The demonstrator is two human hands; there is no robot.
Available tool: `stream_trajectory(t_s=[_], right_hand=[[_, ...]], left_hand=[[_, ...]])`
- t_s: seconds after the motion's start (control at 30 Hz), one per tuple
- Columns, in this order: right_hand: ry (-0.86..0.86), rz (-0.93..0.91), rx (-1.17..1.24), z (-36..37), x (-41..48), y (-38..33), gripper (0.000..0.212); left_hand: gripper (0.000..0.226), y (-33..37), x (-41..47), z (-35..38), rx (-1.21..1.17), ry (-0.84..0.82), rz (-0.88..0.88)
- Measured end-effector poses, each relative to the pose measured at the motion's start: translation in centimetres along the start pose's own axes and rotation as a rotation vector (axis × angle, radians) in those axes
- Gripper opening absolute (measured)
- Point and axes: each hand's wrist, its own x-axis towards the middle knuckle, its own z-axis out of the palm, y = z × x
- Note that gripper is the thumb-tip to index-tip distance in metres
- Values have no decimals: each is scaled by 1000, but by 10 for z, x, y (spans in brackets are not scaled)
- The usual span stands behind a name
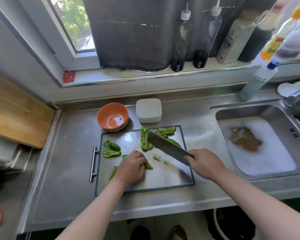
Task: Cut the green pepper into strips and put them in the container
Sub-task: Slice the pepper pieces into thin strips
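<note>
Pepper pieces (pixel 144 141): scattered on cutting board (pixel 163 177); light, crisp, glossy skin probably slippery.
Left hand (pixel 132 166): fingers curled, pinning pepper piece (pixel 149 165), near centre.
Right hand (pixel 203 162): wrapped round knife (pixel 166 146) handle.
Hold: likely skin down, fingertips tucked.
Container (pixel 148 110): white, lid on, just beyond board's far edge.

Bright daylight from window (pixel 73 23), glare on bowl (pixel 112 116), wide-angle edge distortion

Countertop (pixel 73 153), centre: brushed metal, dull sheen. Cutting board (pixel 163 177) on it: scratched metal face, dark matt rim. Knife (pixel 166 146): smooth grey metal blade. Bowl (pixel 100 118), above the board: glossy orange glaze. Container (pixel 148 110) beside it: matt white plastic. Wooden board (pixel 16 115), left edge: pale, unpolished. Curtain (pixel 133 32), top: dark cloth. Pepper pieces (pixel 111 149): glossy skin.
</note>
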Motion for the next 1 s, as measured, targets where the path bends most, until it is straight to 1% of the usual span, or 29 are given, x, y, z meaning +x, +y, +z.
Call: stream_trajectory(t_s=[0.1,0.27,0.3,0.37,0.47,0.57,0.67,0.77,0.83,0.9,0.93,1.0], right_hand=[[87,49,77,-11,3,3,30],[132,76,84,-12,1,2,30],[131,80,79,-11,-1,3,30],[124,88,83,-7,-4,4,30],[116,96,101,-1,-8,7,29],[114,109,100,3,-11,10,29],[115,114,112,4,-11,11,30],[117,104,117,1,-9,7,30],[119,94,107,0,-5,-1,31],[120,78,110,1,0,-12,30],[118,69,118,2,3,-18,29],[111,48,119,5,8,-31,27]], left_hand=[[25,11,13,1,-35,36,-159],[31,37,45,17,28,-214,-260],[30,41,47,20,20,-247,-291],[25,45,52,28,-12,-251,-327],[17,53,56,39,-71,-246,-295],[13,72,55,50,-99,-295,-230],[16,81,50,56,-97,-311,-204],[28,71,47,39,-125,-292,-216],[30,54,40,22,-85,-221,-260],[26,33,30,7,-22,-118,-319],[23,24,25,0,38,-106,-318],[25,12,19,-9,165,-201,-287]])
